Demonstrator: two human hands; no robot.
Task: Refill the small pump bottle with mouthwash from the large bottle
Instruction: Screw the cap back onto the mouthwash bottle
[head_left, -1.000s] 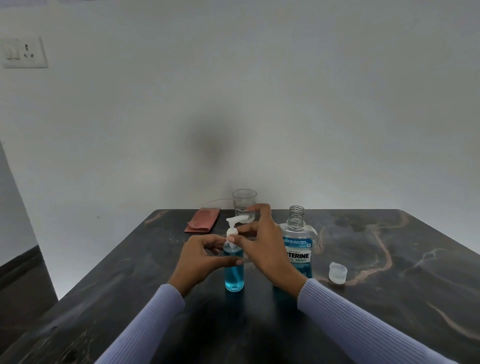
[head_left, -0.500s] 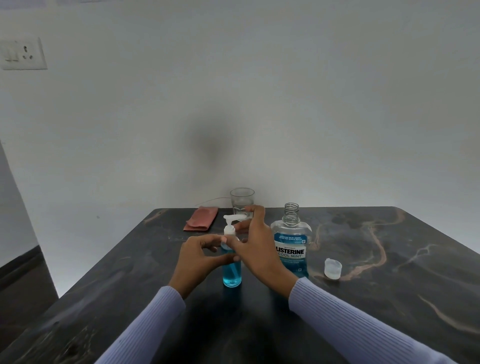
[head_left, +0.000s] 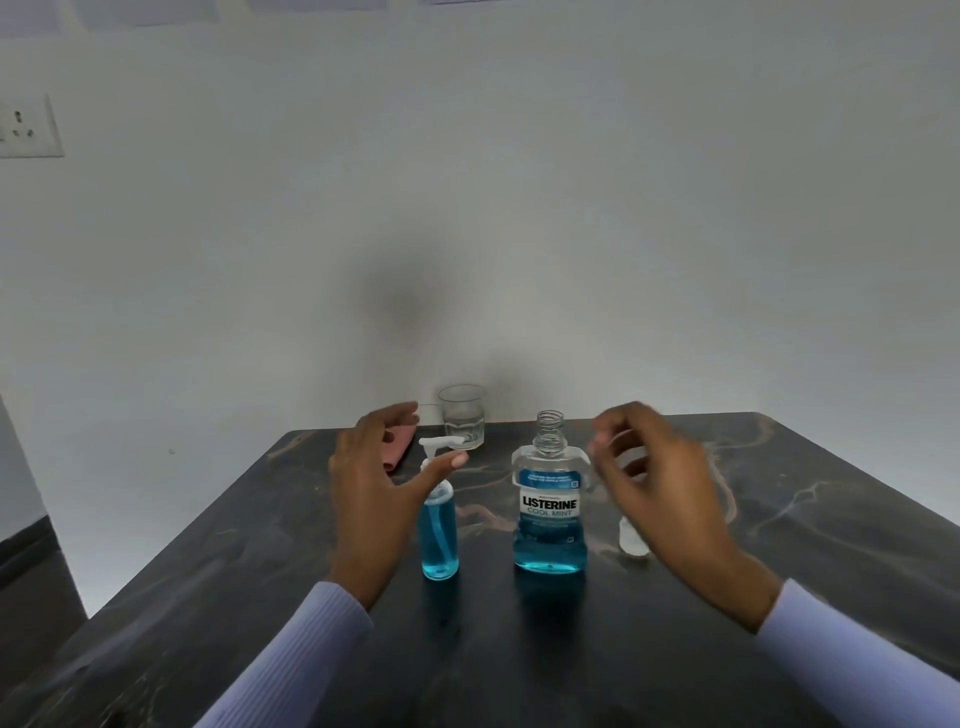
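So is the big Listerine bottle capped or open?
Open: the large bottle shows bare neck threads, and its cap sits on the table beside it.

Dark table (bottles, glass, cloth)

Dark marbled surface with pale and rust-coloured veins, rounded far corners, far edge against a plain white wall. Clear drinking glass upright at the far edge, near its middle; contents cannot be told. Folded reddish-pink cloth lying flat near the far edge, left of the glass, partly hidden. White switch and socket plate on the wall, far left, high above the surface. Dark skirting band along the base of the side wall at left, beyond the left edge of the surface. Soft grey shadow on the wall above the glass.
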